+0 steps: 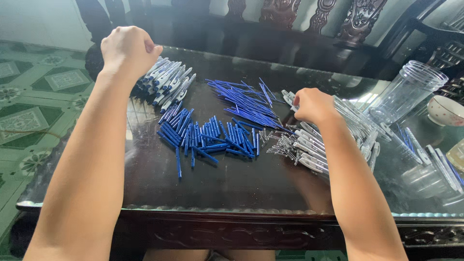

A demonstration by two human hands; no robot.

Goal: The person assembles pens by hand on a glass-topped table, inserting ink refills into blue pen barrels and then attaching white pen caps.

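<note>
My left hand (128, 50) is a closed fist raised above a stack of assembled white-and-blue pens (169, 82) at the table's far left; I cannot see whether it holds anything. My right hand (313, 105) rests with fingers curled on a pile of white pen barrels (338, 140) at the right, seemingly pinching one. Between the hands lie short blue pen parts (203, 137), thin blue refills (246, 99) and a small heap of metal springs (280, 142).
The dark glass-topped table (232, 188) has a carved wooden front edge. A clear plastic jar (408, 92) lies tilted at the right, with a bowl (445, 110) and more clear containers with pens (430, 169). Carved chairs stand behind; green tiled floor lies at left.
</note>
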